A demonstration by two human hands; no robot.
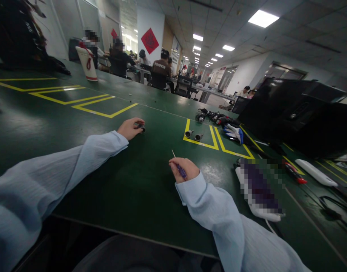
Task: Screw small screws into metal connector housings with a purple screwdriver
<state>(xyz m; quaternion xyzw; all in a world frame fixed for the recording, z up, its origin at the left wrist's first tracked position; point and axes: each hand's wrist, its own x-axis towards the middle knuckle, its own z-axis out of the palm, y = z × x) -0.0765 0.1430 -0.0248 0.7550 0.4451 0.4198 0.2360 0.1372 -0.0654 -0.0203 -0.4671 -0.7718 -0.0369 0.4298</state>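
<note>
My left hand [130, 128] is closed around a small dark round metal part [141, 128] on the green tabletop, its fingers hiding much of it. In my right hand [187, 168] is a screwdriver [181, 171] with a purple handle, its thin shaft pointing up and away from me. The screwdriver tip is apart from the metal part. Two short metal cylinders with dark open ends, one on the left [188, 133] and one on the right [198, 137], lie inside a yellow taped box beyond my right hand.
Behind the cylinders sit dark devices with cables [215, 116] and a white-and-blue glove [233, 133]. A pixelated phone-like device [259, 189] lies at right, near a red-handled tool [295, 172]. A white cup [88, 64] stands far left. A large black case [292, 113] is at right; people sit beyond.
</note>
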